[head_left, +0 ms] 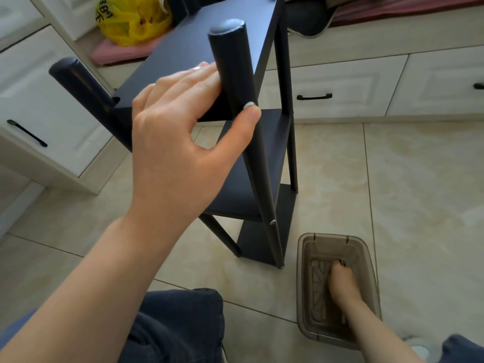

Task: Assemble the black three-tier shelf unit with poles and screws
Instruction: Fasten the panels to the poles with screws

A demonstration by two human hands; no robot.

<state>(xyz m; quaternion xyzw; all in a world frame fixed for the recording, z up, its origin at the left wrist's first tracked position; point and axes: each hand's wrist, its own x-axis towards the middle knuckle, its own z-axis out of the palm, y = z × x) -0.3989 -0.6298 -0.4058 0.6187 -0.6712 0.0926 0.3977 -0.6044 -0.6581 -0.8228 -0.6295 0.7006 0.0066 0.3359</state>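
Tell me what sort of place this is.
Likely a room in a home: white drawer cabinets with black handles, beige floor tiles, and a yellow bag on a pink cushion.

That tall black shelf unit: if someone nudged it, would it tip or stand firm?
Probably tippy: the shelf unit is tall and narrow, on small feet on smooth tile floor, and the left hand steadies it at a pole. It likely feels stiff, since poles join all three boards. Thin boards suggest it's fairly light.

L grip (pixel 183 121) raised, arm extended, pinching pole (pixel 235 74); R grip (pixel 340 281) low, arm reaching dn, hold unclear.
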